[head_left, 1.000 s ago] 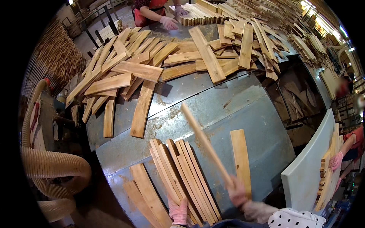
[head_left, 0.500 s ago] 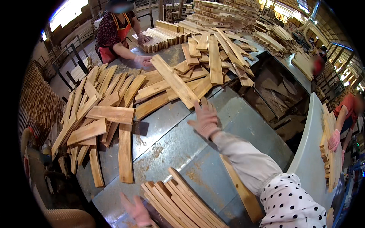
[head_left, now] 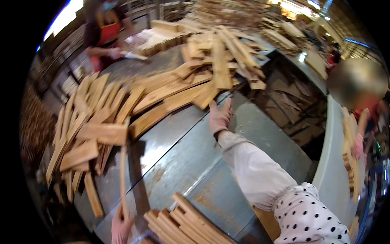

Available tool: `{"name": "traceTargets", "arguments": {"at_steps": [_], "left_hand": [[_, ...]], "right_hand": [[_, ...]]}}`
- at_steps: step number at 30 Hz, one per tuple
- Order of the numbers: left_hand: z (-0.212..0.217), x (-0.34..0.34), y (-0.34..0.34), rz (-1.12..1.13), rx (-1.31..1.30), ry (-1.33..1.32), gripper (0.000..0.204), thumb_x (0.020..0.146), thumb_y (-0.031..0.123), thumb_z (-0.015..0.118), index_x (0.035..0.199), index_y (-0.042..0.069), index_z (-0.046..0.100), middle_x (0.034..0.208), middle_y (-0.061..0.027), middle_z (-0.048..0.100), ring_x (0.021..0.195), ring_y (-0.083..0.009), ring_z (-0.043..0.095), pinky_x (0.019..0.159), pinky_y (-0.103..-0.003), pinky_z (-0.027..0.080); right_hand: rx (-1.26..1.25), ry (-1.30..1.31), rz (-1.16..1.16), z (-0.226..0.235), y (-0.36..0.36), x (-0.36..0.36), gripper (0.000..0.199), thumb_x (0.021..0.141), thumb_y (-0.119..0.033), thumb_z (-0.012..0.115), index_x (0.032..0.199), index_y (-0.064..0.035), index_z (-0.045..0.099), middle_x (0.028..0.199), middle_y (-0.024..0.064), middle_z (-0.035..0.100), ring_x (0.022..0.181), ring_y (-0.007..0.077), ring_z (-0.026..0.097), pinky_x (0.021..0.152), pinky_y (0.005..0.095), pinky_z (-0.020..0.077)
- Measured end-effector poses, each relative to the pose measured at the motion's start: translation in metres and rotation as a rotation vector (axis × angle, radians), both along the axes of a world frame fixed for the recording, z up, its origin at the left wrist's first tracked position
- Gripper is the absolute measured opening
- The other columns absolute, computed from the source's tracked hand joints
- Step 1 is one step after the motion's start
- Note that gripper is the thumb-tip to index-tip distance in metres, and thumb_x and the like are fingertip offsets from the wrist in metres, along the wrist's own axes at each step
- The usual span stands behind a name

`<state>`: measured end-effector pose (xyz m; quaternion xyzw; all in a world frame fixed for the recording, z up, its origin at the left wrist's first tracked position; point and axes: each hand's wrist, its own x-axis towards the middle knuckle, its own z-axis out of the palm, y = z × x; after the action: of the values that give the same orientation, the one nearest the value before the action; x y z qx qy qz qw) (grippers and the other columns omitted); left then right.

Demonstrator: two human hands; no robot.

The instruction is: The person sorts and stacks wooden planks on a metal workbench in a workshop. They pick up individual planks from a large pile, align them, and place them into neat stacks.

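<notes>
My left hand (head_left: 121,228), in a pinkish glove, grips the near end of a narrow wooden board (head_left: 123,179). That board is tipped up on its edge, and its far end reaches the left heap of boards (head_left: 101,134). My right hand (head_left: 221,117), gloved too, is stretched forward with fingers spread and nothing in it. Its fingertips are close to the near end of a board (head_left: 206,95) in the far heap; whether they touch is unclear. Beside my left hand lies a row of slightly curved wooden strips (head_left: 189,221), side by side on the metal table (head_left: 178,156).
Across the table a co-worker's hand (head_left: 115,53) holds a light board, beside a neat row of blocks (head_left: 158,45). A dark opening with scraps (head_left: 290,99) lies right of the far heap. At right, another person's gloved hand (head_left: 358,147) rests at stacked boards.
My left hand has taken hold of a board and tipped it on edge. The long board near my right hand has gone from there. The co-worker has drawn back and holds a board.
</notes>
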<state>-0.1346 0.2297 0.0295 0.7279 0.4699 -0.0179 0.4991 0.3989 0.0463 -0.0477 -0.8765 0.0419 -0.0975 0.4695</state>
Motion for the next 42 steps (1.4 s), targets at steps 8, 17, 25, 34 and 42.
{"name": "traceTargets", "arguments": {"at_steps": [8, 17, 25, 34, 42], "left_hand": [[0.054, -0.108, -0.147, 0.402, -0.549, -0.177, 0.053, 0.09, 0.026, 0.079, 0.132, 0.0, 0.06, 0.095, -0.0073, 0.067, 0.068, -0.0156, 0.061, 0.056, -0.029, 0.048], [0.017, -0.166, -0.286, 0.719, -0.578, -0.145, 0.063, 0.083, 0.031, 0.078, 0.133, -0.003, 0.06, 0.108, -0.0113, 0.07, 0.087, -0.0255, 0.069, 0.07, -0.037, 0.058], [0.013, -0.168, -0.36, 0.906, -0.737, -0.65, 0.051, 0.084, 0.011, 0.069, 0.133, -0.005, 0.062, 0.106, -0.0154, 0.071, 0.095, -0.0293, 0.072, 0.082, -0.042, 0.063], [-0.046, -0.228, -0.417, 0.706, -0.848, -0.561, 0.054, 0.076, 0.006, 0.063, 0.129, -0.004, 0.062, 0.115, -0.0152, 0.072, 0.097, -0.0288, 0.073, 0.084, -0.042, 0.063], [-0.049, -0.232, -0.452, 0.672, -0.855, -0.515, 0.047, 0.078, 0.002, 0.061, 0.124, 0.0, 0.059, 0.104, -0.0118, 0.07, 0.085, -0.0257, 0.07, 0.081, -0.04, 0.061]], "right_hand": [[0.247, 0.38, 0.085, 0.024, -0.06, 0.214, 0.078, 0.091, -0.051, 0.074, 0.144, 0.0039, 0.057, 0.136, 0.0246, 0.066, 0.119, 0.037, 0.068, 0.099, 0.0464, 0.0545], [1.387, 0.939, 0.585, 0.011, -0.09, -0.013, 0.037, 0.11, -0.036, 0.059, 0.127, -0.0039, 0.062, 0.086, -0.0007, 0.059, 0.074, 0.0148, 0.057, 0.073, 0.031, 0.0525], [1.529, 1.319, 0.701, 0.046, -0.288, -0.232, 0.042, 0.1, -0.021, 0.071, 0.137, -0.0041, 0.063, 0.082, -0.0054, 0.05, 0.071, 0.0094, 0.045, 0.07, 0.0302, 0.0424], [0.162, 0.936, 0.625, 0.046, -0.468, -0.408, 0.043, 0.093, -0.019, 0.077, 0.127, 0.0069, 0.069, 0.112, 0.0092, 0.076, 0.096, 0.0152, 0.069, 0.089, 0.0303, 0.0556], [0.384, 1.374, 0.54, 0.065, -0.499, -0.456, 0.044, 0.096, -0.019, 0.07, 0.135, 0.0015, 0.066, 0.103, 0.0034, 0.073, 0.09, 0.0137, 0.066, 0.079, 0.0296, 0.0532]]}}
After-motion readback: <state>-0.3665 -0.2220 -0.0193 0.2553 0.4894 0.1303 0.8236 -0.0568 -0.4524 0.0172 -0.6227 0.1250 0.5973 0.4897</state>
